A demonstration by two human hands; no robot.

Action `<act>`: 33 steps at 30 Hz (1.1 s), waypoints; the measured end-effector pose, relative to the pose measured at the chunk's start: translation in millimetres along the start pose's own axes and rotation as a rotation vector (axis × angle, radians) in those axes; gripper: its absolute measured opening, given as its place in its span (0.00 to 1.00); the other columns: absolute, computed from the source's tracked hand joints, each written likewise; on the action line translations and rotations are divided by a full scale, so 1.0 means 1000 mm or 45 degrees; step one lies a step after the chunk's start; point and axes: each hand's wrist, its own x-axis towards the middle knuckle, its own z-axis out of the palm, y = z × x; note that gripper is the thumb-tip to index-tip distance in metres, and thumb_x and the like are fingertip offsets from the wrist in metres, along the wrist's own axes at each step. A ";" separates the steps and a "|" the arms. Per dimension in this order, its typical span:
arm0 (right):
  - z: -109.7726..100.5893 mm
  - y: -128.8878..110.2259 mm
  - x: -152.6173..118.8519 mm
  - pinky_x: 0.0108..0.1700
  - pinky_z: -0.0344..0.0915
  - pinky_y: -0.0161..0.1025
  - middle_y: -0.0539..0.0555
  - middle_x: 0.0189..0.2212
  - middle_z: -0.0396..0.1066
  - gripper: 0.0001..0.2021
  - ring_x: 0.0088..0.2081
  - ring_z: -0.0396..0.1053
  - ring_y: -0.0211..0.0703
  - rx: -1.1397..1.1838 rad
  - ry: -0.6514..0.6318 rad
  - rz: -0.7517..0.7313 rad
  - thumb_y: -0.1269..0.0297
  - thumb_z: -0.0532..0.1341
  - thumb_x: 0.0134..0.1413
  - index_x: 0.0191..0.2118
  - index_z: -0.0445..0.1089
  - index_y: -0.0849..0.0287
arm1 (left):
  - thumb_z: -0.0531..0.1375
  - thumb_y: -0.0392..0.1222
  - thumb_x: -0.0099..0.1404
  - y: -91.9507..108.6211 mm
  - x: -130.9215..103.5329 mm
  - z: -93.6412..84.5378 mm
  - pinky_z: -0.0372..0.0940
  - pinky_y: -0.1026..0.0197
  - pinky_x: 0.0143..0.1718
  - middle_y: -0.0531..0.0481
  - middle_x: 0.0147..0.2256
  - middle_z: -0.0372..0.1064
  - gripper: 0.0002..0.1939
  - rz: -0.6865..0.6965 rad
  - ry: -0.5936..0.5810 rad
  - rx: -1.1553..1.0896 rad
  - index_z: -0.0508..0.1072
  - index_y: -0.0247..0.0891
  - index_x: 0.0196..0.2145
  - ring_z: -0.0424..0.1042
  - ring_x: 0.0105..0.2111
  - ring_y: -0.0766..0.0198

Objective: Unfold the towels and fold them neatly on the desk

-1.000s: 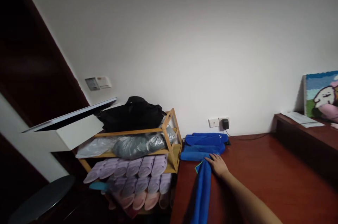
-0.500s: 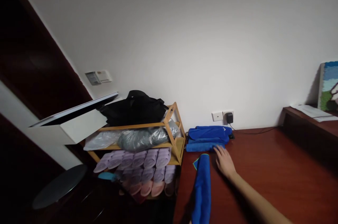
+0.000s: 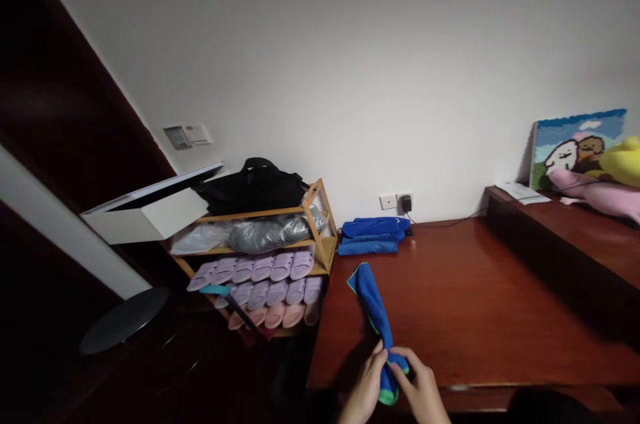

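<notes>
A rolled blue towel (image 3: 373, 297) with green edging lies slantwise at the left part of the reddish-brown table (image 3: 480, 317), its near end at the front edge. My left hand (image 3: 369, 377) grips it from the left side. From the right, my right hand (image 3: 415, 377) pinches the same towel, fingers and thumb pressed into the cloth close to the left fingers. The near end folds out below both hands. Farther back, by the wall, several rolled blue cloths (image 3: 373, 236) lie side by side.
Left of the table stands a wooden rack (image 3: 320, 224) with slippers (image 3: 280, 264), plastic-wrapped items and a black bag (image 3: 255, 187). A white box (image 3: 150, 217) juts out beside it. A plug (image 3: 406, 203) with a cord sits in the wall. A raised shelf at right holds plush toys (image 3: 600, 196).
My right hand has come back from the rolled cloths by the wall and now grips the near towel. My left hand has come into fuller view. The camera has turned slightly right.
</notes>
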 end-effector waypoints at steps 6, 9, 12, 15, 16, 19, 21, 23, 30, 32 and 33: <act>-0.028 -0.035 0.009 0.47 0.73 0.43 0.56 0.35 0.81 0.30 0.40 0.77 0.51 0.330 0.095 0.200 0.32 0.68 0.50 0.39 0.82 0.58 | 0.57 0.57 0.70 0.034 -0.012 0.016 0.63 0.48 0.67 0.40 0.65 0.69 0.27 0.098 0.056 0.109 0.77 0.43 0.59 0.69 0.64 0.49; -0.027 -0.041 0.006 0.44 0.72 0.41 0.55 0.33 0.80 0.29 0.39 0.75 0.50 0.470 0.088 0.294 0.32 0.68 0.48 0.35 0.82 0.57 | 0.57 0.58 0.70 0.043 -0.020 0.021 0.70 0.49 0.60 0.41 0.53 0.76 0.24 0.198 0.129 0.139 0.79 0.44 0.55 0.76 0.55 0.51; -0.026 -0.050 0.000 0.39 0.71 0.40 0.54 0.32 0.79 0.28 0.37 0.73 0.48 0.571 0.054 0.367 0.33 0.69 0.47 0.34 0.82 0.57 | 0.59 0.60 0.69 0.054 -0.026 0.026 0.73 0.51 0.54 0.42 0.49 0.76 0.25 0.257 0.218 0.144 0.78 0.43 0.55 0.78 0.49 0.51; -0.028 -0.061 -0.003 0.39 0.71 0.42 0.54 0.31 0.78 0.27 0.36 0.73 0.49 0.620 0.035 0.402 0.34 0.69 0.48 0.33 0.81 0.57 | 0.61 0.61 0.68 0.062 -0.030 0.030 0.73 0.50 0.52 0.42 0.48 0.75 0.26 0.321 0.382 0.158 0.78 0.42 0.55 0.77 0.47 0.51; -0.029 -0.065 -0.004 0.41 0.72 0.43 0.54 0.31 0.78 0.26 0.37 0.73 0.49 0.631 0.026 0.404 0.34 0.69 0.49 0.33 0.81 0.57 | 0.61 0.62 0.67 0.065 -0.031 0.032 0.74 0.51 0.50 0.42 0.45 0.75 0.27 0.339 0.422 0.159 0.79 0.42 0.55 0.77 0.45 0.51; -0.032 -0.078 -0.003 0.48 0.71 0.44 0.54 0.34 0.79 0.24 0.40 0.74 0.50 0.657 0.027 0.360 0.37 0.69 0.51 0.34 0.81 0.57 | 0.61 0.65 0.66 0.072 -0.032 0.034 0.75 0.55 0.40 0.47 0.33 0.75 0.31 0.338 0.439 0.084 0.79 0.41 0.55 0.76 0.34 0.55; -0.034 -0.086 -0.002 0.51 0.69 0.43 0.53 0.35 0.79 0.23 0.41 0.73 0.49 0.646 0.044 0.309 0.38 0.70 0.50 0.34 0.81 0.56 | 0.61 0.67 0.65 0.077 -0.033 0.033 0.74 0.58 0.36 0.49 0.30 0.75 0.35 0.308 0.383 -0.067 0.78 0.39 0.58 0.75 0.30 0.58; -0.035 -0.095 -0.002 0.51 0.69 0.43 0.52 0.34 0.78 0.24 0.41 0.73 0.49 0.614 0.040 0.283 0.37 0.71 0.49 0.32 0.80 0.56 | 0.63 0.68 0.64 0.084 -0.035 0.029 0.74 0.59 0.37 0.48 0.31 0.78 0.38 0.278 0.308 -0.258 0.76 0.37 0.61 0.77 0.32 0.58; -0.058 -0.130 0.011 0.36 0.68 0.39 0.51 0.26 0.75 0.27 0.29 0.69 0.43 0.776 0.207 0.407 0.35 0.73 0.45 0.31 0.81 0.59 | 0.75 0.55 0.56 0.111 -0.032 -0.024 0.73 0.62 0.38 0.50 0.31 0.79 0.28 0.168 0.368 -0.901 0.83 0.38 0.51 0.76 0.30 0.63; -0.085 -0.141 0.023 0.32 0.67 0.37 0.50 0.24 0.74 0.26 0.27 0.67 0.41 0.830 0.332 0.368 0.36 0.74 0.43 0.31 0.80 0.59 | 0.76 0.49 0.55 0.116 -0.024 -0.060 0.74 0.63 0.37 0.47 0.35 0.80 0.20 0.151 0.549 -1.153 0.84 0.37 0.42 0.76 0.32 0.64; -0.102 -0.147 0.030 0.32 0.68 0.37 0.50 0.24 0.74 0.25 0.27 0.67 0.40 0.839 0.404 0.325 0.38 0.75 0.43 0.31 0.80 0.59 | 0.75 0.45 0.56 0.118 -0.019 -0.081 0.75 0.64 0.38 0.47 0.37 0.80 0.15 0.159 0.649 -1.269 0.84 0.37 0.40 0.76 0.32 0.65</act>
